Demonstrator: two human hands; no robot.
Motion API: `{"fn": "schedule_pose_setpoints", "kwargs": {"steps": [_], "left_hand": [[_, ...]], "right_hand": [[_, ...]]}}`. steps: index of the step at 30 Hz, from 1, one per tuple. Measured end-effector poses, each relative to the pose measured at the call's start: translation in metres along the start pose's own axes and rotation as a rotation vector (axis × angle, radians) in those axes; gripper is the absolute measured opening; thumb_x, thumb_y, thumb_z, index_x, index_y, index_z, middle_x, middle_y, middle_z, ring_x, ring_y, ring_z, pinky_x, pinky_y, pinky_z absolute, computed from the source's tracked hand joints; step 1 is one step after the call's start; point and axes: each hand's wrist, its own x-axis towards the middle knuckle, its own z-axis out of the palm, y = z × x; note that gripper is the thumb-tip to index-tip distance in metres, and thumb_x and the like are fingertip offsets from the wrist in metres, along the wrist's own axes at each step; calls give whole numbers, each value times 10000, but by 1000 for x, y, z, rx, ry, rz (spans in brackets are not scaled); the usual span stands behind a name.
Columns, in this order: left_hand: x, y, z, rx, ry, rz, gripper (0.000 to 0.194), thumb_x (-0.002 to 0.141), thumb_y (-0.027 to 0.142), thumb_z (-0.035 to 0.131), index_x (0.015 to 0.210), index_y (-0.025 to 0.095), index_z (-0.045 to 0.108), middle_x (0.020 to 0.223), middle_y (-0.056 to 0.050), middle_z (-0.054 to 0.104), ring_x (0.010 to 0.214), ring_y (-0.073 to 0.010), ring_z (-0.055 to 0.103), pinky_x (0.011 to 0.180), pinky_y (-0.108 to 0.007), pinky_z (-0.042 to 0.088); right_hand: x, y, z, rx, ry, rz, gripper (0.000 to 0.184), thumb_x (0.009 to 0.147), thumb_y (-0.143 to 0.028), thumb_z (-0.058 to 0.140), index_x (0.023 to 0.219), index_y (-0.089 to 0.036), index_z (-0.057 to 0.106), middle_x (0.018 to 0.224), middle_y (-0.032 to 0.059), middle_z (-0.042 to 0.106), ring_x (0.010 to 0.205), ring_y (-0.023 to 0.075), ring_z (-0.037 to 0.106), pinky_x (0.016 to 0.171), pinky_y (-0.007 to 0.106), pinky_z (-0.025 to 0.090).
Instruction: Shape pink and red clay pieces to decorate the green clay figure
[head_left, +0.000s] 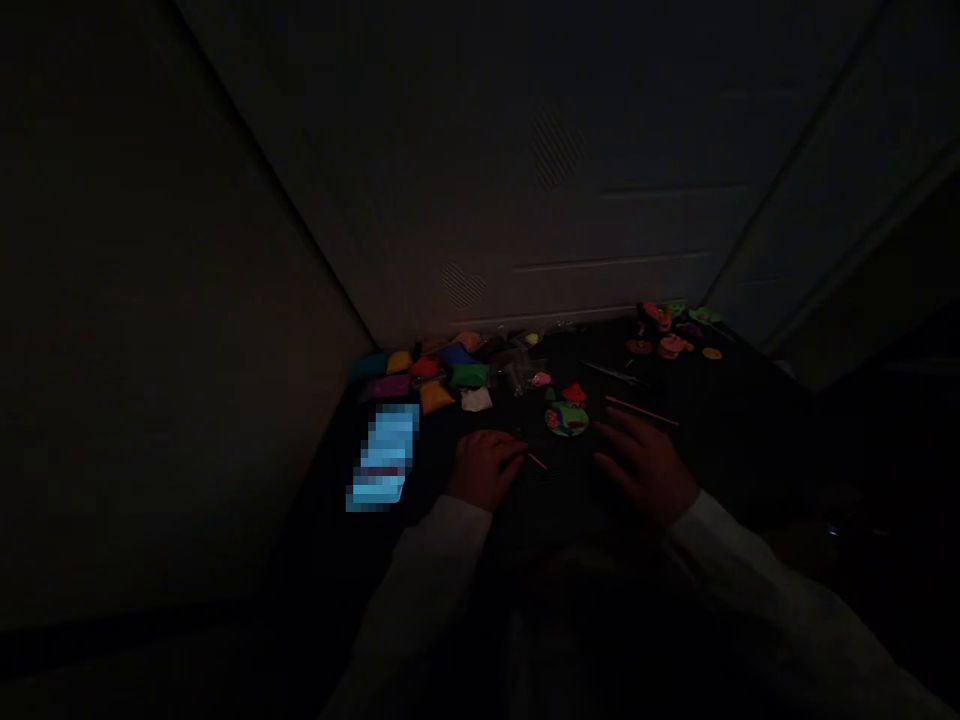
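Note:
In dim light, my left hand [486,470] is curled over the dark table, thumb and forefinger close together. A thin pink stick [538,461] juts out from between these fingertips, pointing right and toward me. My right hand [646,468] holds nothing, its fingers apart and hovering by the right side of a round green clay disc [568,420]. Blue, pink and brown shapes decorate the disc. Just behind it are a small red clay piece [574,393] and a dark green one [551,394].
Several bags of coloured clay, among them a green one [470,376], line the back left. A lit phone [384,458] lies at left. A pink rod [642,410] and a slim tool [611,373] lie at right, before several clay figures [675,346]. A pale panel [480,230] rises behind.

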Motion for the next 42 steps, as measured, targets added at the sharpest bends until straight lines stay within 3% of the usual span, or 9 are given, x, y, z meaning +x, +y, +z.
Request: {"fn": "schedule_pose_setpoints", "kwargs": {"steps": [2,6,14,20,24,31,36,42], "left_hand": [[2,0,2,-3,-40,21,229,749,284,503,950,280,612,914,-22,613,901,-177,511,799,-362,374],[6,1,6,-11,-65,39,209,748,287,512,921,265,628,895,-27,609,869,-166,525,774,-331,392],[9,4,4,3,-50,53,170,749,307,511,818,231,646,849,-32,621,831,-162,537,747,-314,406],[-3,14,9,16,25,2,181,766,296,477,827,201,618,856,-26,623,821,-159,524,753,-312,398],[-13,25,18,46,89,-100,169,762,270,470,811,194,612,841,-33,615,817,-176,510,743,-327,389],[-16,35,24,86,119,-164,157,749,272,477,794,210,613,846,-30,597,834,-188,487,743,-330,369],[-18,38,23,110,141,-161,155,746,289,484,799,216,610,842,-26,593,838,-187,479,738,-323,362],[-16,39,25,139,146,-164,173,755,315,474,823,218,600,851,-25,590,838,-190,477,736,-328,357]], "right_hand": [[-10,21,-2,39,-33,70,359,825,-363,379,1097,-181,525,1095,93,523,1004,190,475,822,348,388],[-20,47,-6,67,-127,193,297,795,-378,428,915,-174,607,903,66,589,864,169,535,768,304,422],[-11,42,-16,-11,-274,231,313,825,-362,359,812,-202,628,845,47,602,762,145,563,649,251,417],[-16,42,-9,-53,-204,286,248,815,-290,369,877,-178,581,886,61,594,818,149,550,673,238,395],[-18,22,-4,34,-171,366,255,828,-328,351,963,-178,508,823,35,609,672,130,574,557,212,380],[-4,-39,6,91,-298,135,259,858,-357,294,957,-199,473,771,18,627,632,134,590,497,211,324],[3,-45,3,-1,-373,112,248,871,-343,270,886,-200,472,709,13,622,613,136,590,480,211,300],[6,-43,2,-14,-380,82,234,875,-334,275,866,-196,463,780,13,619,672,131,593,505,207,310]]}}
